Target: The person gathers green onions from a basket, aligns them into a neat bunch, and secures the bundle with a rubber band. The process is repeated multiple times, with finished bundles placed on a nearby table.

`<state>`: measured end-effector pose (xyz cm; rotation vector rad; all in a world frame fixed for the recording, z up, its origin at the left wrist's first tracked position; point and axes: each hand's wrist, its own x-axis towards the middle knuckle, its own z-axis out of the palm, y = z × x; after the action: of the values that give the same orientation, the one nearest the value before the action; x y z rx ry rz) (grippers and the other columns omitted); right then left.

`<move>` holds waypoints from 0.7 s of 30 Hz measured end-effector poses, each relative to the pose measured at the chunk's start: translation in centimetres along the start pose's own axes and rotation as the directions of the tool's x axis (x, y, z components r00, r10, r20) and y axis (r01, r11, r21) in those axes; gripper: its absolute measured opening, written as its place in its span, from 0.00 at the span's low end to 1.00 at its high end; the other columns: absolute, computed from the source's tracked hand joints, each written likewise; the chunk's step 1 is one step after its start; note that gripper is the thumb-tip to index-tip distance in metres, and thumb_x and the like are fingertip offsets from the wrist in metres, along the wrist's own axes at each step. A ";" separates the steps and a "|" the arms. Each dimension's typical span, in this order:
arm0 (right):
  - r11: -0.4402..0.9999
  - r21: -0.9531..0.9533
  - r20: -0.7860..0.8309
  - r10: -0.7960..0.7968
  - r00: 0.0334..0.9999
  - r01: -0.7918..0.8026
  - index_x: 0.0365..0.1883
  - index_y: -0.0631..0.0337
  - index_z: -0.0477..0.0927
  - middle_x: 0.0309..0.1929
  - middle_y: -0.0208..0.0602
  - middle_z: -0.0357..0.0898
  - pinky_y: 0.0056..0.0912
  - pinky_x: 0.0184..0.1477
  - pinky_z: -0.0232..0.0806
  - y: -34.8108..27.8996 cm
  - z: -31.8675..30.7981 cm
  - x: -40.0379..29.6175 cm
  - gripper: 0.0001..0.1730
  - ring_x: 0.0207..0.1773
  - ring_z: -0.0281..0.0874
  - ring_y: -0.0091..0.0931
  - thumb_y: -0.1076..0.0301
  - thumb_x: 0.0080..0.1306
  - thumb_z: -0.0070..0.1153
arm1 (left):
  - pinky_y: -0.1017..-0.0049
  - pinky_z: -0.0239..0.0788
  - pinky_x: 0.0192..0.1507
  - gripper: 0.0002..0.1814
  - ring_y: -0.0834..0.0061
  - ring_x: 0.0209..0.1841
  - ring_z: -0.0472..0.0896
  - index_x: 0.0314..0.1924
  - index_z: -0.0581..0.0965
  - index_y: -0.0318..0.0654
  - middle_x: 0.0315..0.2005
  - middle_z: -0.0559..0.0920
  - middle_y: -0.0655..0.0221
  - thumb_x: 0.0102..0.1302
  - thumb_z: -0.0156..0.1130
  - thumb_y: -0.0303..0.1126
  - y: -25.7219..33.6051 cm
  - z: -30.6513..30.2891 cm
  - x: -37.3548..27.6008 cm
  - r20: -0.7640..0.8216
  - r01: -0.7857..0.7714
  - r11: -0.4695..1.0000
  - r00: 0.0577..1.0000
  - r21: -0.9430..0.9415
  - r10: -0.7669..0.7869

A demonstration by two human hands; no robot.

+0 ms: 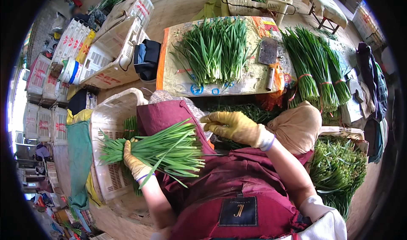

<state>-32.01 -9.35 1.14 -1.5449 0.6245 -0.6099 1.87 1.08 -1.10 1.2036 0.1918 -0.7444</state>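
Note:
My left hand [135, 160], in a yellow-coated glove, grips a thick bundle of garlic chives [168, 147] near its leafy end. The pale cut ends point right, over my maroon apron [222, 189]. My right hand [237, 128], gloved the same way, hovers above my lap with fingers stretched out and nothing visible in it. Before me, two loose heaps of garlic chives [216, 52] lie side by side on a low table covered with a printed woven sack [171, 77]. A broad-bladed cleaver [268, 52] rests to their right, its handle towards me.
Tied chive bundles [321, 77] lie right of the table. At my left stands a white plastic crate [111, 176] holding greens; at my right, a crate [343, 132] beside more stems [338, 167]. Stacked crates [108, 55] fill the left side. A cloth-covered stool [324, 6] stands far right.

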 end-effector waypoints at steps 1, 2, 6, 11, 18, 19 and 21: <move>0.891 0.452 0.065 -0.087 0.994 0.049 0.57 0.68 0.73 0.45 0.42 0.83 0.31 0.56 0.68 -2.4 -0.4 -0.4 0.19 0.49 0.80 0.27 0.66 0.73 0.48 | 0.65 0.72 0.47 0.13 0.68 0.39 0.78 0.39 0.79 0.37 0.35 0.80 0.67 0.65 0.60 0.40 -0.3 0.3 -0.1 -0.004 -0.005 1.000 1.000 -0.001 0.005; 0.715 0.696 0.122 -0.215 0.969 0.071 0.57 0.73 0.72 0.48 0.48 0.81 0.34 0.59 0.66 -4.1 -0.4 -0.6 0.20 0.53 0.78 0.32 0.67 0.73 0.48 | 0.65 0.73 0.46 0.13 0.68 0.38 0.78 0.38 0.79 0.37 0.34 0.80 0.67 0.64 0.61 0.40 0.0 -0.1 -0.2 -0.021 -0.026 1.000 0.999 0.003 0.026; 0.780 0.626 0.200 -0.131 0.971 -0.023 0.59 0.69 0.73 0.53 0.45 0.80 0.32 0.58 0.67 4.3 1.4 0.1 0.22 0.53 0.78 0.33 0.64 0.72 0.50 | 0.58 0.73 0.51 0.14 0.63 0.42 0.80 0.40 0.79 0.38 0.39 0.82 0.62 0.62 0.63 0.40 -2.0 0.5 1.0 -0.012 0.045 0.997 0.999 0.068 -0.044; 0.526 -0.845 0.108 0.343 0.933 -0.096 0.51 0.51 0.79 0.40 0.45 0.82 0.43 0.48 0.70 7.9 3.5 -1.0 0.19 0.46 0.80 0.40 0.52 0.70 0.46 | 0.58 0.72 0.51 0.15 0.61 0.43 0.79 0.41 0.79 0.39 0.42 0.82 0.63 0.63 0.58 0.43 -2.5 -2.8 2.4 0.042 0.118 0.990 0.992 0.074 -0.121; 0.819 0.563 0.140 0.039 0.989 -0.112 0.55 0.66 0.76 0.52 0.35 0.80 0.27 0.62 0.64 3.4 1.6 -1.6 0.20 0.56 0.73 0.22 0.64 0.70 0.56 | 0.55 0.70 0.53 0.18 0.60 0.45 0.79 0.40 0.79 0.42 0.41 0.83 0.65 0.66 0.51 0.48 -3.8 -2.1 1.1 0.245 0.208 0.978 0.947 0.020 -0.207; 0.787 0.610 0.134 0.015 0.991 -0.094 0.56 0.66 0.75 0.53 0.36 0.79 0.27 0.61 0.64 3.3 2.3 -1.6 0.20 0.56 0.73 0.22 0.64 0.70 0.56 | 0.56 0.71 0.52 0.17 0.61 0.44 0.80 0.39 0.80 0.43 0.39 0.84 0.66 0.66 0.51 0.48 -4.0 -1.9 0.7 0.274 0.228 0.974 0.937 -0.012 -0.216; 0.838 0.531 0.125 0.069 0.990 -0.125 0.55 0.67 0.75 0.51 0.36 0.80 0.28 0.60 0.65 2.8 3.4 -1.4 0.20 0.55 0.74 0.22 0.65 0.69 0.57 | 0.57 0.72 0.51 0.16 0.62 0.42 0.80 0.37 0.81 0.44 0.38 0.84 0.67 0.66 0.52 0.47 -4.4 -1.1 -0.3 0.228 0.225 0.974 0.950 -0.034 -0.212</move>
<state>-30.67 -6.10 -1.87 -0.9981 0.4022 -0.5650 -0.77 1.50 -4.83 1.0429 0.1607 -1.0550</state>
